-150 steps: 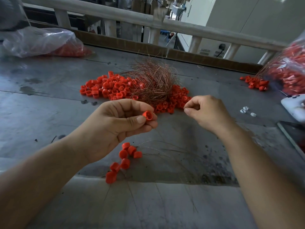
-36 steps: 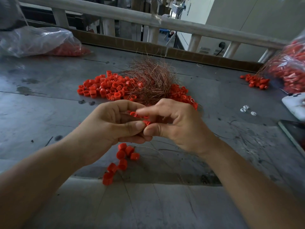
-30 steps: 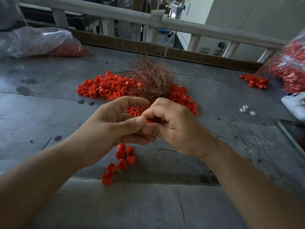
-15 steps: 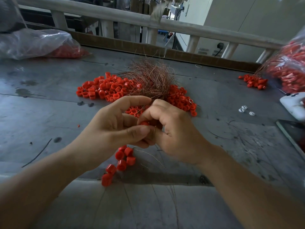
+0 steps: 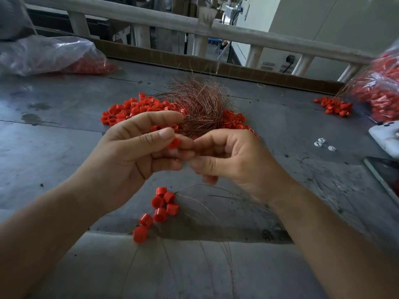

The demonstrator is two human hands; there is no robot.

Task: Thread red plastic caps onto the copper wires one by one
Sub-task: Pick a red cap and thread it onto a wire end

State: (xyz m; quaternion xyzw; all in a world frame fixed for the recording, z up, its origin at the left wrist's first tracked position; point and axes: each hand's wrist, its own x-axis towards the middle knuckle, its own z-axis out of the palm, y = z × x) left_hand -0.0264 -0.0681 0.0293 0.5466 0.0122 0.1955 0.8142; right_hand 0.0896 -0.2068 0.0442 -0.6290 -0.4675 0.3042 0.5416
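My left hand (image 5: 129, 160) pinches a red plastic cap (image 5: 174, 143) between thumb and fingers, above the grey table (image 5: 54, 147). My right hand (image 5: 233, 162) meets it fingertip to fingertip, thumb and forefinger pinched at the cap; the thin copper wire in that pinch is too fine to make out. Beyond the hands lies a tangled bundle of copper wires (image 5: 198, 104) on a heap of loose red caps (image 5: 133, 108). Below the hands, several caps (image 5: 159, 210) sit strung on wires that trail toward me.
A clear bag of red caps (image 5: 49, 55) lies at the back left, another bag (image 5: 380, 91) at the right with a small pile of caps (image 5: 333, 106) beside it. A white device (image 5: 384, 134), a dark flat panel (image 5: 386, 175) and small white bits (image 5: 322, 143) are at the right.
Five seconds ago my hands were apart, the left holding a cap. They came together and stayed joined; now the cap shows more openly at my left fingertips.
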